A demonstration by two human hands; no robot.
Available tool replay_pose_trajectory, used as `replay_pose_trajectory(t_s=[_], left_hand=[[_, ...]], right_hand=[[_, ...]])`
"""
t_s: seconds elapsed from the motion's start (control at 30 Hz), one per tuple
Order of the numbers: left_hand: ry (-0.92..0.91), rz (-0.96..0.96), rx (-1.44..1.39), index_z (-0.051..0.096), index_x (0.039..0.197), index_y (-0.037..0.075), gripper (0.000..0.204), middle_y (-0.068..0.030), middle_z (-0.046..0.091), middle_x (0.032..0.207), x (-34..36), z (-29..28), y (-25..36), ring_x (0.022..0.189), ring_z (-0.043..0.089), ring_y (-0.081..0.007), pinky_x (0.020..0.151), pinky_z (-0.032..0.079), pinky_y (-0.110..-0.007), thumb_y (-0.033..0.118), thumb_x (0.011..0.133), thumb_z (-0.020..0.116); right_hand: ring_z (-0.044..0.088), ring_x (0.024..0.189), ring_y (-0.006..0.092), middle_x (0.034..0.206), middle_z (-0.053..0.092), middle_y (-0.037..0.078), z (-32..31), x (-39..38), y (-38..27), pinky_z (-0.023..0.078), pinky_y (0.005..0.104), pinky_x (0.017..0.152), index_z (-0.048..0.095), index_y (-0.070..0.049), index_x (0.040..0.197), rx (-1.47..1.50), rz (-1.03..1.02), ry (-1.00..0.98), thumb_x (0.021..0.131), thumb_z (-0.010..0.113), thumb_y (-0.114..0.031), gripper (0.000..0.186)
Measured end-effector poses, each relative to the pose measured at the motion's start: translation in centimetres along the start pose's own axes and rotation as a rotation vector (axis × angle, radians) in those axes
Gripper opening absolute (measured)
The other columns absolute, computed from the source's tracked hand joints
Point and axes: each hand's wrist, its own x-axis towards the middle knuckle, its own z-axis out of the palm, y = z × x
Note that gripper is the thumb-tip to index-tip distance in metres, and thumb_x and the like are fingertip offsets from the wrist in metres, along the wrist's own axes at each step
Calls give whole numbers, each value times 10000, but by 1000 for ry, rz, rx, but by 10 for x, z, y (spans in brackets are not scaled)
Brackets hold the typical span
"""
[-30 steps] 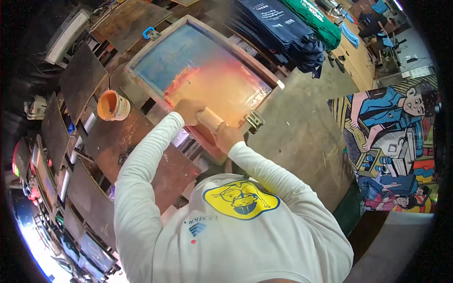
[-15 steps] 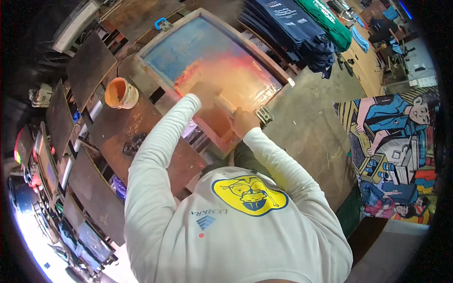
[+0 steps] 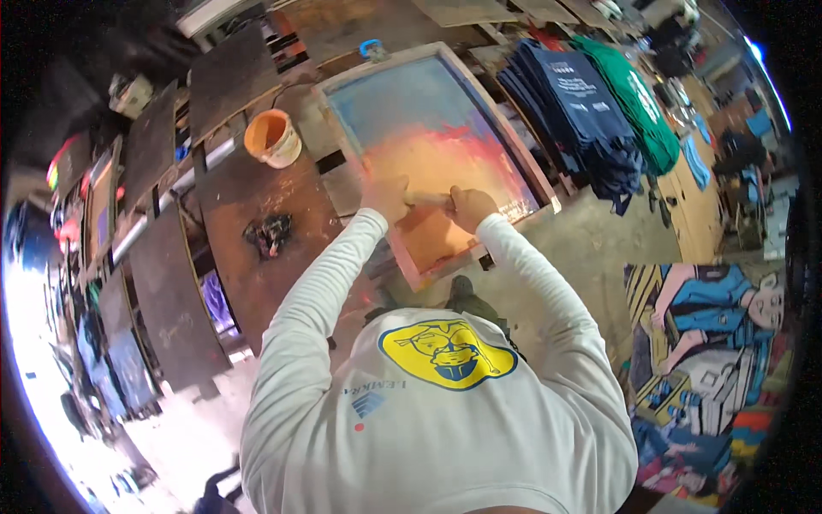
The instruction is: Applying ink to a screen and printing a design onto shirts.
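Note:
A framed printing screen lies in front of me, its mesh blue-grey at the far end, red across the middle and orange nearer me. Over the near half of it, a squeegee with a pale wooden handle spans between my hands. My left hand is closed around its left end, slightly blurred. At the right end, the fingers of my right hand wrap the handle. The squeegee's lower edge cannot be made out.
Left of the screen, an orange-stained bucket and a dark crumpled rag rest on a brown board. Folded navy shirts and green shirts are stacked at the right. More dark boards stretch along the left.
The view has turned, so the screen and bucket appear farther right. My hands have come level with each other, and the squeegee handle lies more crosswise between them.

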Motion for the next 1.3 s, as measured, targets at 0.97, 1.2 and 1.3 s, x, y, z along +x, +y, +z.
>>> replay_pose_trajectory(t_s=[0.97,1.2,1.3], left_hand=[[-61,-415,8,658,1005,75,505,-193,702,934,-32,16,75,916,674,-379,790,536,-457,492,737,754],[-2,-315,8,646,1056,68,552,-194,698,1019,-8,9,53,951,667,-385,838,536,-449,516,750,750],[74,-286,183,635,1057,90,491,-172,698,1008,10,-2,47,961,668,-369,831,539,-453,470,767,752]], right_hand=[[680,924,356,941,716,162,-47,64,46,524,455,835,675,-66,991,-146,-598,-450,713,770,-480,507],[666,1012,326,1052,706,146,-57,110,42,511,444,874,681,-85,1019,-149,-569,-542,658,805,-525,583],[670,1000,334,1036,707,156,-61,120,42,516,446,862,672,-94,1029,-207,-477,-512,724,765,-492,510]])
